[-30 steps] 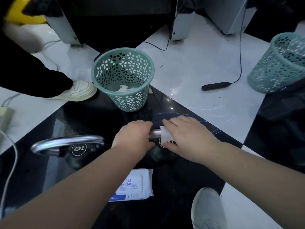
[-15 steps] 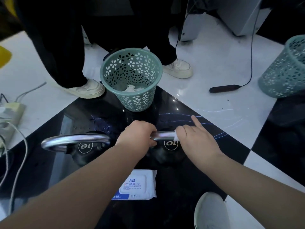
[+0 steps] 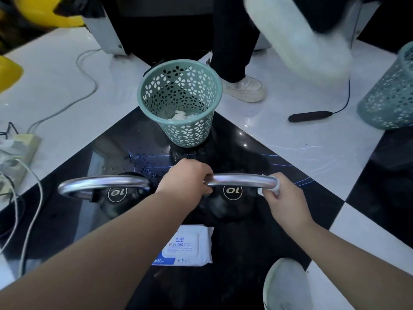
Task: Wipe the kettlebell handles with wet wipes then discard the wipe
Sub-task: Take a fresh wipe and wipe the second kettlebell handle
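Head view: left hand grips the handle, right hand pinches the wipe, which could slip off the bend.

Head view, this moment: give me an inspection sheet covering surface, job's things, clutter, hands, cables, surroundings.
Surface: glossy black-and-white tiled floor, dark specks by the bin.
Job's things: two kettlebells marked 10, left kettlebell untouched, right kettlebell handle being wiped; white wipe at its right bend; wipes pack lying flat, closer to the camera; green bin upright beyond the kettlebells, used wipes inside.
Clutter: second green bin at right.
Hands: left hand grips the handle's left end; right hand pinches the wipe around it.
Cables: power strip with cords at left; black cord with a dark stick-shaped device.
Surroundings: bystander's shoe; wearer's shoe.
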A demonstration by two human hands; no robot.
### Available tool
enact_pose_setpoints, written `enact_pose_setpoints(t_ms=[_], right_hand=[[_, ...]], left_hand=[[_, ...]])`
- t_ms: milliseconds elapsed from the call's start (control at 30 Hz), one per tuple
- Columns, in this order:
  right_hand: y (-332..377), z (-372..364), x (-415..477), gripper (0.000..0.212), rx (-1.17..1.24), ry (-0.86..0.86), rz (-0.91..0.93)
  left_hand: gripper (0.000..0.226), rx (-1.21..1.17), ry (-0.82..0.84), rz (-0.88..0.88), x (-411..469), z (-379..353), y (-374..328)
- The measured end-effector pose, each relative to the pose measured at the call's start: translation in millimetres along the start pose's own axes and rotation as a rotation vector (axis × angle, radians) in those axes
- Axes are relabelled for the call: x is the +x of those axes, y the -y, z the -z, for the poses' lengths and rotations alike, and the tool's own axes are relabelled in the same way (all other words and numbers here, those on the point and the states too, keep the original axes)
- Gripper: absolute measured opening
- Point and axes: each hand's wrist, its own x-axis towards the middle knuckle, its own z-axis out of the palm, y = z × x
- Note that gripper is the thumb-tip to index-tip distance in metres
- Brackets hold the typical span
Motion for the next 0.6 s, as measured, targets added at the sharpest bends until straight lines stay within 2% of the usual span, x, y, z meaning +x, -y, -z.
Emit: enact_pose_setpoints(t_ms=[133,267,500,600], right_hand=[[-3,-19,-3,0.009,0.337,-0.022,-0.210],[-6,-32,-1,0.014,0.488,-0.035,-0.334],[-1,-34,-3,0.010,0.475,-0.125,-0.289],[5,-28,-6,0.016,0.460,-0.138,-0.229]], left_hand=[[0.016,0.003,-0.032,-0.017,-2,-1,1],[0.015,0.005,-0.043,-0.025,-3,-1,2],[0.017,-0.014,-0.043,-0.019,-4,0,1],[0.017,-0.015,-0.040,-0.007,-4,0,0]])
